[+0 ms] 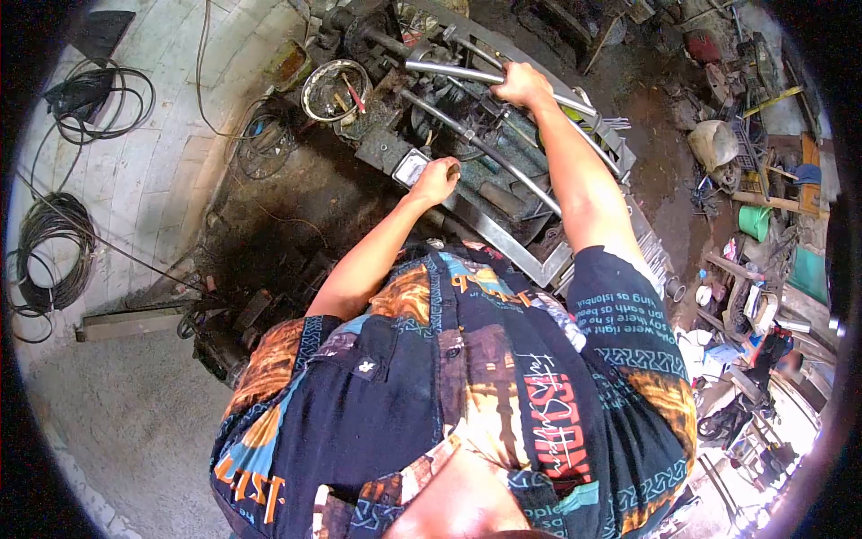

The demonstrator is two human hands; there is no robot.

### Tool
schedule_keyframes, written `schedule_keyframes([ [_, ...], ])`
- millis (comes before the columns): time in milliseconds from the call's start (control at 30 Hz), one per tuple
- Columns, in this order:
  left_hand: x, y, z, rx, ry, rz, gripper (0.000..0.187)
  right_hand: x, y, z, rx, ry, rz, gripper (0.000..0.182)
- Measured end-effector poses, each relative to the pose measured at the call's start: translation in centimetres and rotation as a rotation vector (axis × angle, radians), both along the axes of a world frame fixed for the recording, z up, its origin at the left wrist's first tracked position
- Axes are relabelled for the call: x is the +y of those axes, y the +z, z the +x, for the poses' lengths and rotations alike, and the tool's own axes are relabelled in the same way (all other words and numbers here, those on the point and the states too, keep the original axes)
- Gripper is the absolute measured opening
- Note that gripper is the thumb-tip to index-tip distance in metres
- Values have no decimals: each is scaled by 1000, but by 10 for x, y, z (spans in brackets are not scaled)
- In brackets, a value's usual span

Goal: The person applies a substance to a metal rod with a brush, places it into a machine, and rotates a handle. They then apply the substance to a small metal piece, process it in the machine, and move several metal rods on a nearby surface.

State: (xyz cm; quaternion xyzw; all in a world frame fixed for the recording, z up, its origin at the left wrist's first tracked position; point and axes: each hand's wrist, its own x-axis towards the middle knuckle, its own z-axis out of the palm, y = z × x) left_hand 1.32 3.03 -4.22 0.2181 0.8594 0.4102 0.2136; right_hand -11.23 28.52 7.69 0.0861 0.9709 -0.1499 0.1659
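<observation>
My right hand (525,85) is wrapped around a shiny metal pipe (449,71), which lies slantwise over the far side of a greasy machine. Lower and to the left, my left hand (437,181) is closed, its fingers curled; what it may hold is hidden. Just left of that hand is a small white-faced square part (410,168) at the machine's near corner. A second long metal rod (440,117) runs across the machine between my hands. A flat metal frame (503,238) edges the machine nearest my body.
A round tub (336,91) with a red-handled tool stands left of the machine. Coiled black cable (54,251) lies on the pale floor at far left. At right are a green bucket (754,221), a whitish container (714,145) and heaped scrap.
</observation>
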Motion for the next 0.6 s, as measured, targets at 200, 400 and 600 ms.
schedule_keyframes([
  [200, -3, 2, -1, 8, 23, 29, 22, -2, 0, -7, -25, 7, 9, 53],
  [400, -3, 3, 0, 14, 38, 28, 22, -2, 7, -6, -49, 23, 17, 56],
  [600, -3, -3, 0, 0, 48, 46, 21, 0, 5, -1, -31, 11, 11, 54],
])
